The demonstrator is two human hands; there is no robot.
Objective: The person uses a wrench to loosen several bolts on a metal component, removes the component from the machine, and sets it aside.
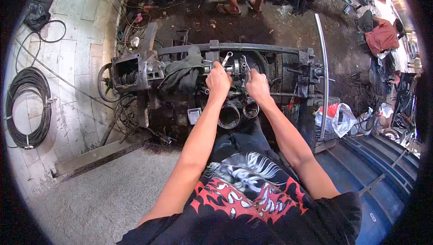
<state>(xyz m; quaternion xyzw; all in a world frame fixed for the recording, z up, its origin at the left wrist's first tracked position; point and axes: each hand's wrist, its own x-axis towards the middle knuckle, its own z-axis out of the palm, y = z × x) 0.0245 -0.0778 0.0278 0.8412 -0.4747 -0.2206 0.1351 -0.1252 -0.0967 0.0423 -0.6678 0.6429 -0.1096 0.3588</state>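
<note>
My left hand is closed around a wrench, whose ring-shaped end sticks out above the fingers. To its right, my right hand grips a second wrench that points up and left. Both wrenches are at a shiny round metal part on the shaft of a lathe-like machine. A dark greenish rag hangs over the machine just left of my left hand. Whether the wrench jaws sit on a nut is too small to tell.
Below my hands stand two round cans and a small white tray. The open gearbox is at the machine's left end. A long metal bar stands at the right. Coiled cable hangs far left. Another person crouches upper right.
</note>
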